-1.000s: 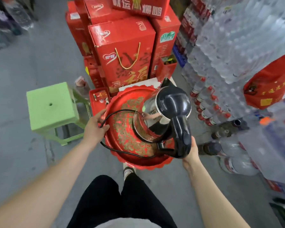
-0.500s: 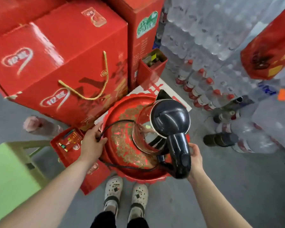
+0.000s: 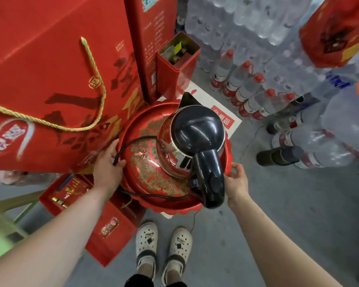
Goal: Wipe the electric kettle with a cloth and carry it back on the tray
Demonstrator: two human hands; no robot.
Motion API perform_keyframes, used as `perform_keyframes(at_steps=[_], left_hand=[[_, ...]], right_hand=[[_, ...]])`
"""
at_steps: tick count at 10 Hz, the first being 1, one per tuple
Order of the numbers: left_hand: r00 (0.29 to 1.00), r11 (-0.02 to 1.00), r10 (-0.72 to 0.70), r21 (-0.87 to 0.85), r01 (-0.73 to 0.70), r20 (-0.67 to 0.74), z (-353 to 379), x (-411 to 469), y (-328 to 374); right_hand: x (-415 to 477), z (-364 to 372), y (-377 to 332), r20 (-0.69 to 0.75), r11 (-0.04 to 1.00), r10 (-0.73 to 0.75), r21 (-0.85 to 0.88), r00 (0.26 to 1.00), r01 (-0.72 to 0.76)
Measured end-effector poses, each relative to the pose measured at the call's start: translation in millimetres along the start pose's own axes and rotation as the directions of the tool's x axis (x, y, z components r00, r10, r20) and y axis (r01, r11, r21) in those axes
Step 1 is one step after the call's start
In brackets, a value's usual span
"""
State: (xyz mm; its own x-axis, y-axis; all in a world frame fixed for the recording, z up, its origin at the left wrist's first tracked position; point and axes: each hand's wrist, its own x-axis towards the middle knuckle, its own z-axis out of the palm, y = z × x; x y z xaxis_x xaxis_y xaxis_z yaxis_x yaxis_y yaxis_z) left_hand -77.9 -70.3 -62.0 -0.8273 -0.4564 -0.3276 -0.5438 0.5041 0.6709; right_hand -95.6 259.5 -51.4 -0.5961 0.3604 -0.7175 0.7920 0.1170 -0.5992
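Left hand (image 3: 107, 165) grips the left rim of the red tray (image 3: 153, 179), thumb on top pinning the black power cord (image 3: 131, 141), with a large red gift box (image 3: 50, 90) just beyond its knuckles. Between the hands, the electric kettle (image 3: 195, 139) stands upright on the tray, spout pointing away, black handle (image 3: 209, 179) overhanging the near right rim. Right hand (image 3: 237, 182) closes on the tray's right edge just beside that handle; bottled water (image 3: 247, 88) stands on the floor beyond it
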Motion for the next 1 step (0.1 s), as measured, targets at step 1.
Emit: perform_keyframes(at_steps=[1], left_hand=[[1.000, 1.000, 0.003, -0.021, -0.004, -0.020, 0.1, -3.7, 0.2]], right_hand=[[-10.7, -5.5, -8.0, 0.034, 0.991, -0.057, -0.116, 0.998, 0.061]])
